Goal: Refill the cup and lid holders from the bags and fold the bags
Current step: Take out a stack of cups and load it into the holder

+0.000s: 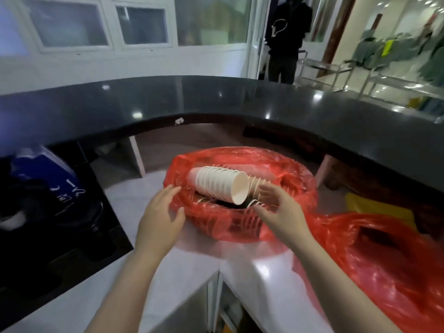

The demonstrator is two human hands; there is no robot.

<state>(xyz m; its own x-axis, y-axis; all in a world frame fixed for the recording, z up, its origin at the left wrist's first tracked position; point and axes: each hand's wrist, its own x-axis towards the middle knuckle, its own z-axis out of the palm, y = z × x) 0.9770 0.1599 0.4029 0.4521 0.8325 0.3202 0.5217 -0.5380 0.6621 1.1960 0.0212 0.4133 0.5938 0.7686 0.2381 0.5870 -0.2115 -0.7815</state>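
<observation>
A: Where are the cups?

B: A nested stack of white paper cups (222,187) lies on its side on top of the open red bag (242,195), mouth toward four o'clock. More cup rims show underneath, inside the bag, at about five o'clock from the stack.

A: And the bag?

B: It sits on the white lower counter (168,280), under the overhang of the curved black countertop (216,99) at twelve o'clock.

A: The hands?

B: The left hand (161,217) is at the bag's eight o'clock edge, fingers spread and fairly straight, touching the plastic, gripping nothing that I can see. The right hand (280,210) is at the bag's four o'clock side, fingers loosely curved over the rim beside the stack's mouth; I cannot tell whether it pinches plastic or a cup.

A: Anything else?

B: A second red bag (374,255) lies crumpled at four o'clock, something yellow (374,207) beyond it, a dark tray (60,224) at nine o'clock, and a person in dark clothes (286,39) stands at one o'clock.
</observation>
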